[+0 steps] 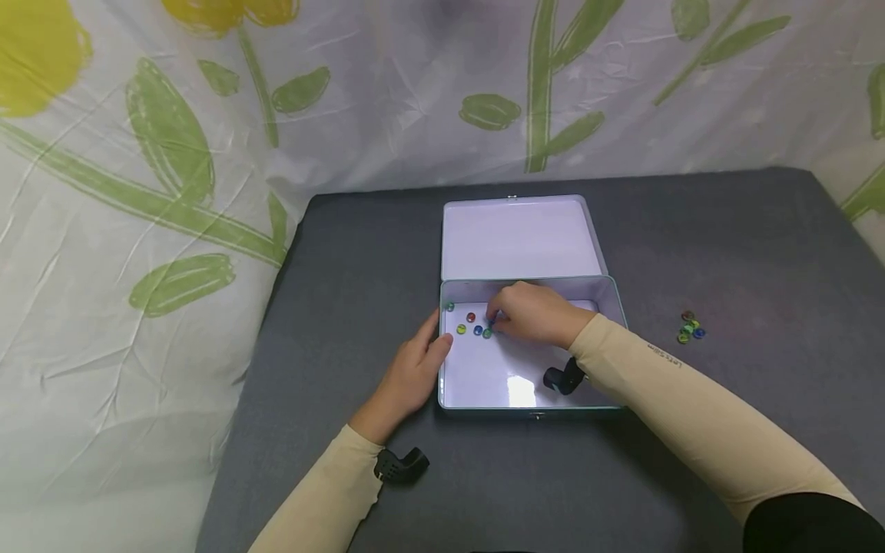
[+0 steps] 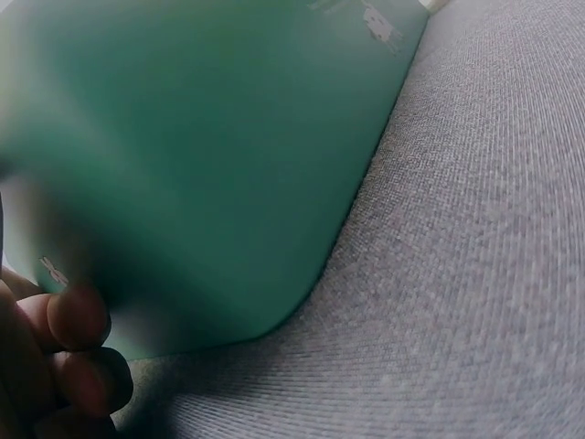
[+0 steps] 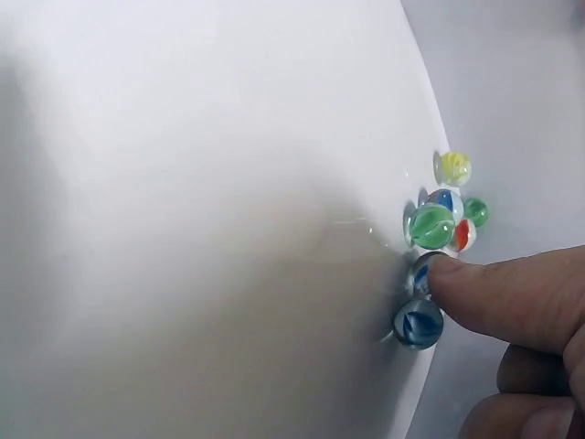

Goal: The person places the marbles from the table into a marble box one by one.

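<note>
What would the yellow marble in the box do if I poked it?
The yellow marble would probably roll easily, since it's round and the box has a smooth-looking floor. It may feel slippery, as it looks glassy.

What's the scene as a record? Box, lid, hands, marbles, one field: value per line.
box: open, on the dark table
lid: swung back, far side
left hand: grips box's left wall, thumb over rim
right hand: inside box, thumb touching a blue marble; whether pinched is unclear
marbles inside: seven in right wrist view; yellow, red, greens, blues
marbles outside: small cluster on table, right of box
</note>
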{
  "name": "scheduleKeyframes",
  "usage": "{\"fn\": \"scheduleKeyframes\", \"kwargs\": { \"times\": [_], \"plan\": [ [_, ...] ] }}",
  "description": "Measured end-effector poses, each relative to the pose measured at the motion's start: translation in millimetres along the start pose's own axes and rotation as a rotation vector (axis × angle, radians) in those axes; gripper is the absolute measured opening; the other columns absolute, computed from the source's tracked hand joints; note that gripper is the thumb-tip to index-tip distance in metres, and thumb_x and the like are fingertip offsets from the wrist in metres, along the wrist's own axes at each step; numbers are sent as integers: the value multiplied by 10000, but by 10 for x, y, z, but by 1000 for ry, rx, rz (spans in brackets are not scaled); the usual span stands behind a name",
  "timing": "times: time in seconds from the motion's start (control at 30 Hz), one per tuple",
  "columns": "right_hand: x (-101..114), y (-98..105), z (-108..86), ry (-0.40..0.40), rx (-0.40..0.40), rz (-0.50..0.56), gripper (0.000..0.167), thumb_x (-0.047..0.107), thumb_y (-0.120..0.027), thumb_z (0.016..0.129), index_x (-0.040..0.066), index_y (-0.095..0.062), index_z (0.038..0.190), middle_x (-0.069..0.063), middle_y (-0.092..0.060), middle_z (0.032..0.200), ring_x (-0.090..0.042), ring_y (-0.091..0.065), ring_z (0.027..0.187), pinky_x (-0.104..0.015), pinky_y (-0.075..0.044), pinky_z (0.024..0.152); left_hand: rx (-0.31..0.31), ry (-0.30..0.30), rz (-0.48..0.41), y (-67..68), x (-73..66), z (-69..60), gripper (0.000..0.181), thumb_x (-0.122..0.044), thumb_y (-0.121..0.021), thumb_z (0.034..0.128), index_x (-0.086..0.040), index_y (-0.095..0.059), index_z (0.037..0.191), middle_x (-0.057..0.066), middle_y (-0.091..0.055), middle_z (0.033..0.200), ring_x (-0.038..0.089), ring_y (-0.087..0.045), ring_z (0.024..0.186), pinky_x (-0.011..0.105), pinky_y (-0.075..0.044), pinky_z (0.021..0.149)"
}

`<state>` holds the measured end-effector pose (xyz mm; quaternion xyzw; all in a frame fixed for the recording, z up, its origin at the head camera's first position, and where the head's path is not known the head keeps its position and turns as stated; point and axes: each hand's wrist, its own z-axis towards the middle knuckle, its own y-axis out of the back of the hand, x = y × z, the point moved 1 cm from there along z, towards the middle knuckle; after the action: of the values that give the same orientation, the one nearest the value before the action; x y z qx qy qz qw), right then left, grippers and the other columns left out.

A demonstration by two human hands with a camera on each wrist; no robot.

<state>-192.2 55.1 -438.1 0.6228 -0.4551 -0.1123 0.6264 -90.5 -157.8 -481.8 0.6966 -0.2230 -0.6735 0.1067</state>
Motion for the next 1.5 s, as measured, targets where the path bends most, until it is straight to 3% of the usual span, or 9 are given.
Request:
{"fn": "scheduleKeyframes", "kwargs": {
  "times": [0.17,0.43,0.6,0.77,0.9,1.17,1.5],
  "plan": [
    [-22,56,-20,16,-14,68,203,78,-758,944,28,-811,1134,-107,-789,1126,-208,-719,963,-421,-589,892,4,5,-1,-14,8,5,643,-392,-429,1105,-108,-298,1668,158,-607,1475,260,-608,1224,527,-416,1148],
    [10,309,-116,49,-85,194,186,46,-736,954,-20,-801,1115,-119,-790,1059,-186,-624,789,-346,-529,737,0,-22,9,-20,5,26,635,-385,-432,1103,-94,-323,1657,165,-612,1469,271,-608,1259,521,-421,1148],
    [58,424,-200,69,-111,217,194,63,-741,966,-25,-795,1130,-68,-764,840,-138,-523,649,-336,-483,696,0,-39,15,-6,3,30,637,-367,-434,1103,-77,-314,1657,173,-620,1456,268,-609,1249,519,-418,1151],
    [90,553,-322,72,-136,220,197,72,-738,973,-9,-795,1143,26,-536,567,-109,-388,540,-295,-395,590,5,-39,14,6,-4,21,637,-365,-433,1104,-69,-316,1655,172,-644,1425,264,-632,1192,519,-433,1136],
    [72,674,-418,31,-167,234,179,82,-734,973,34,-806,1130,51,-384,526,-110,-349,516,-284,-342,555,0,-40,10,12,-1,20,631,-362,-429,1107,-70,-316,1655,162,-656,1410,254,-635,1162,512,-433,1134],
    [-79,807,-622,-62,-184,238,189,108,-695,998,65,-799,1150,48,-335,562,-115,-316,525,-302,-347,575,-4,-43,-4,6,7,18,635,-359,-438,1103,-85,-307,1661,151,-685,1364,248,-635,1110,509,-437,1120],
    [-437,858,-985,-167,-290,219,234,148,-709,1005,47,-785,1202,21,-400,614,-120,-338,545,-296,-325,537,-7,-42,-12,-3,15,7,635,-352,-434,1100,-74,-311,1657,148,-686,1367,241,-633,1122,510,-428,1134]
  ]
}}
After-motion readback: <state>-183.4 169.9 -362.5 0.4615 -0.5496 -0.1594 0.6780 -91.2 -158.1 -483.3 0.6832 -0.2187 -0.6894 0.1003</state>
